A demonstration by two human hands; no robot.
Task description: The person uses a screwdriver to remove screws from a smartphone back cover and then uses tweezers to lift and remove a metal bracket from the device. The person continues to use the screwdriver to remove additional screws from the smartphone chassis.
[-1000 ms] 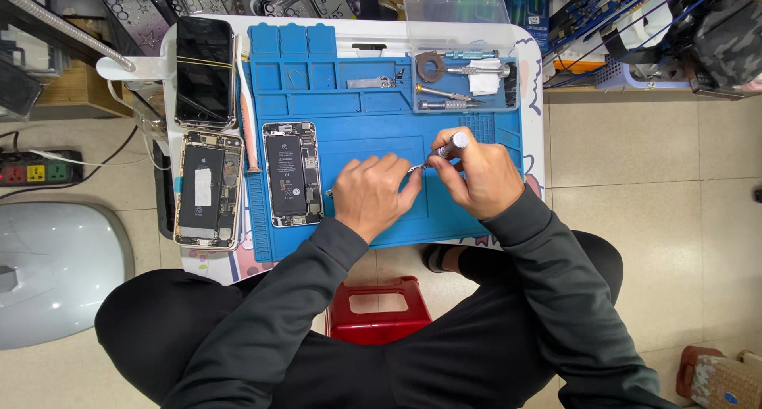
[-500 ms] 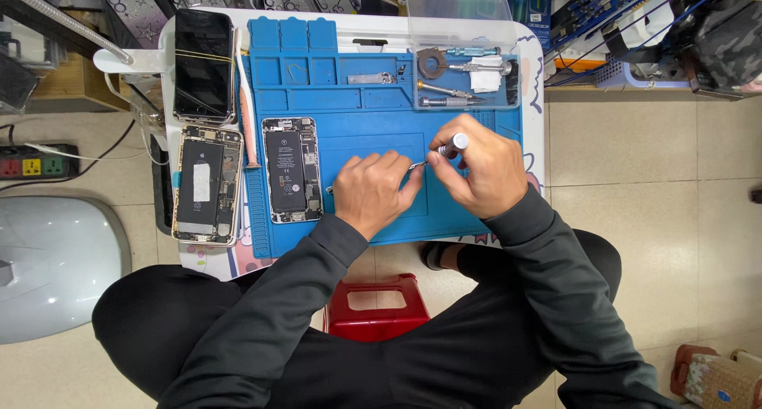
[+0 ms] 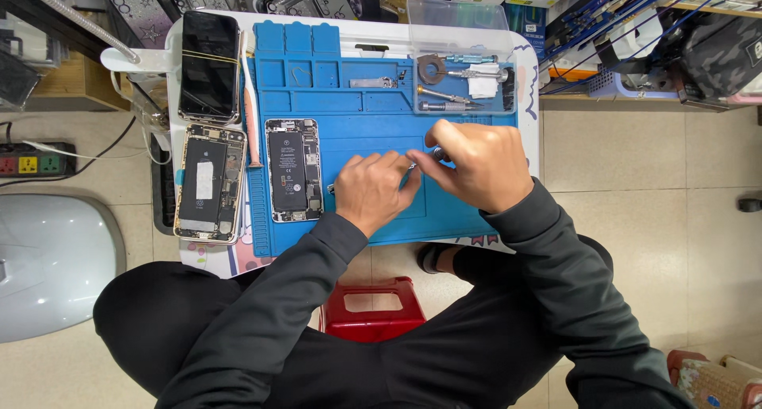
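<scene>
On the blue mat [image 3: 444,210], near its middle, both hands meet over something too small to make out. The right hand [image 3: 476,167] has its fingers [image 3: 435,145] curled and pressed together around a thin screwdriver [image 3: 437,152], whose rounded cap shows just above the knuckles. The left hand [image 3: 373,190] lies just beside it, fingers bent and bunched toward the tool's tip, apparently pinching or steadying a tiny part; what it grips is hidden.

An opened phone [image 3: 293,169], battery and board exposed, lies on the mat just left of the left hand. A second opened phone [image 3: 209,183] rests off the mat's left edge, and a dark phone [image 3: 209,66] with a band around it lies above that one. A clear tray [image 3: 464,28] at the mat's top right holds spare tools and a tape roll.

The chief risk I judge is the tiny part slipping out of the left hand: the driver tip pushes against it, and a slight twist could flick it across the mat or off the table to the floor, where it would be hard to find. The tip itself could skid and jab a fingertip, since the two hands touch closely. The left wrist also sits close to the opened phone; a sideways nudge might shift it or brush its bare board. Both hands hide the work point, so alignment cannot be checked.
</scene>
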